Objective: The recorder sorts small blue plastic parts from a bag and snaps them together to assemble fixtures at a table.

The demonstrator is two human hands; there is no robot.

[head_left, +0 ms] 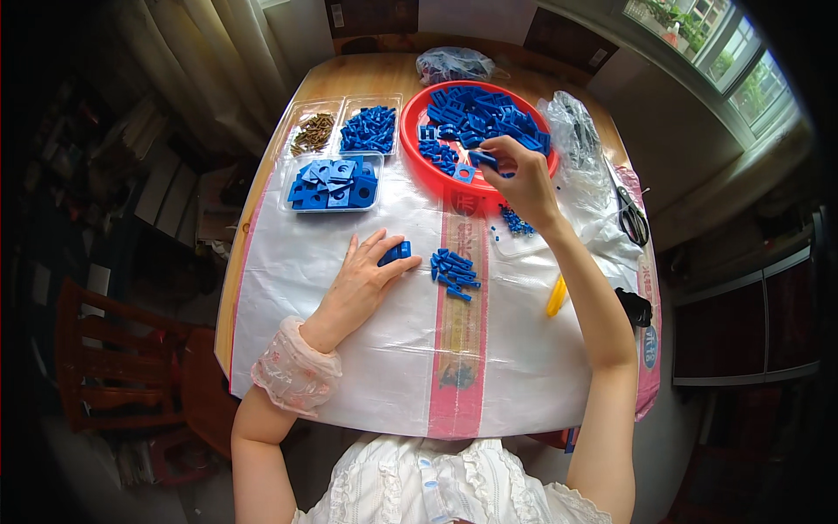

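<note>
My left hand (365,272) rests on the white sheet, its thumb and fingers closed around a small blue plastic block (395,253). Above the near side of a red basin (428,179), my right hand (524,179) pinches a dark blue plastic piece (483,160) between thumb and fingers. Many blue plastic parts (489,112) fill that basin, some square with a round hole. Just right of my left hand lies a loose pile of narrow blue pieces (455,272). Part of the held block is covered by my left fingers.
Clear trays at the far left hold brass-coloured screws (314,134), slim blue parts (368,129) and flat blue plates (333,183). Small blue bits (516,221) lie beneath my right forearm. A yellow object (556,297), black-handled scissors (632,217) and plastic bags (572,131) are to the right.
</note>
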